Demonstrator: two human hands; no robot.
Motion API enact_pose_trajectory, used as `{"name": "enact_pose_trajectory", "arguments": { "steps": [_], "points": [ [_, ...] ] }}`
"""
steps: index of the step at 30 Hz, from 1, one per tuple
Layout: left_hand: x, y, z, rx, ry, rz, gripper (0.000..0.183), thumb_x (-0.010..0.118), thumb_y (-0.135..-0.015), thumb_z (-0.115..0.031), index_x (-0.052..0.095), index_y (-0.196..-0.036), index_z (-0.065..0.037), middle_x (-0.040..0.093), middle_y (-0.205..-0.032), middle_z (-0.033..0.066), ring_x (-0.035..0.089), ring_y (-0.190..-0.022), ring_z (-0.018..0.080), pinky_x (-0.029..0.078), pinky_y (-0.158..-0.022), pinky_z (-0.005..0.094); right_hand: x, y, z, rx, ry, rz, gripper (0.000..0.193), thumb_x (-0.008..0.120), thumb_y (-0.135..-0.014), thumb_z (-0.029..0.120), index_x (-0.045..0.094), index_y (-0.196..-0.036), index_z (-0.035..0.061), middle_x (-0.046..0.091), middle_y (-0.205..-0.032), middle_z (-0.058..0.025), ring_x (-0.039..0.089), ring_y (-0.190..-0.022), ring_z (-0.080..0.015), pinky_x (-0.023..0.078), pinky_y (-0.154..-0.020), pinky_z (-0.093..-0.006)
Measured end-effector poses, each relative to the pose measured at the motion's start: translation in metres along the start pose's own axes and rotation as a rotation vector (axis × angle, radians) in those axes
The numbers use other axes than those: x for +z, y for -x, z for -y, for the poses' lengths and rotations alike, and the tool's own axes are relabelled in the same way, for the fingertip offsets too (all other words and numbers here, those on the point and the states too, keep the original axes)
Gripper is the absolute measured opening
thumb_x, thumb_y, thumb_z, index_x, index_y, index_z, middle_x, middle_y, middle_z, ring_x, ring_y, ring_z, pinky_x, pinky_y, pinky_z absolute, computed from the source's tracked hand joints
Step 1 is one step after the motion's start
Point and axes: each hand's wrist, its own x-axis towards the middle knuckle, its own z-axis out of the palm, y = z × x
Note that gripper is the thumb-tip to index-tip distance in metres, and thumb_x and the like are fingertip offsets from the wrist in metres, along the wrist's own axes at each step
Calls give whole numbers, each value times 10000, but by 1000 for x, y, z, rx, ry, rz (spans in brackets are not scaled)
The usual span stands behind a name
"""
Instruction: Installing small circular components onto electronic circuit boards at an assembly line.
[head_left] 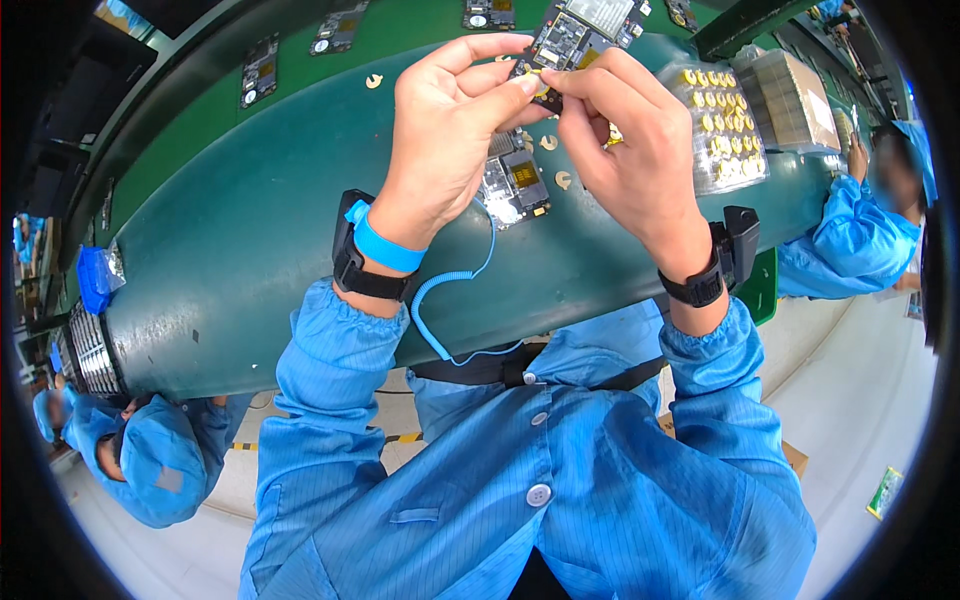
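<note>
A black circuit board (580, 35) with silver shielding is raised above the bench's far side, tilted. My left hand (440, 130) is closed on its lower left edge, the thumb lying over the front. My right hand (640, 140) is closed in a pinch at the board's lower end, beside the left thumb. Between the fingertips a bit of yellow shows at the board; what the right fingers pinch is too small to make out. Below the hands, a second circuit board (515, 180) lies on the green bench mat (300, 220), partly covered by my left hand.
A clear tray (715, 125) of gold round parts stands right of my hands, beside a stack of packed trays (790, 100). Cream round tabs (563, 180) are scattered about. More boards (260, 72) lie along the far strip. A blue coiled cord (430, 300) hangs near my left wrist. Co-workers sit on both sides.
</note>
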Motion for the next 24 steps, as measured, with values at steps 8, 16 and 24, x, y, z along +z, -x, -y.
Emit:
{"name": "enact_pose_trajectory", "arguments": {
  "steps": [8,16,24],
  "points": [
    [-2,2,-1,2,-1,5,355,638,-981,51,563,-1326,87,725,-1172,199,733,-1023,205,647,-882,316,3,0,2,6,-9,0,174,690,-818,-65,714,-979,-6,586,-817,-113,622,-676,-277,502,-591,-368],
    [-5,0,-5,23,-40,-26,349,620,-987,59,559,-1329,86,724,-1196,191,728,-1042,198,638,-891,313,13,-1,-2,2,-48,-27,196,687,-833,-67,721,-1014,-3,592,-821,-109,623,-673,-251,491,-579,-342],
    [-23,-8,-7,122,-17,-163,344,600,-996,58,535,-1331,98,705,-1215,213,718,-1080,238,619,-947,379,34,-34,-43,518,-580,-127,362,817,-913,120,619,-1183,-20,610,-847,18,567,-664,-16,425,-545,-171]
  ]
}}
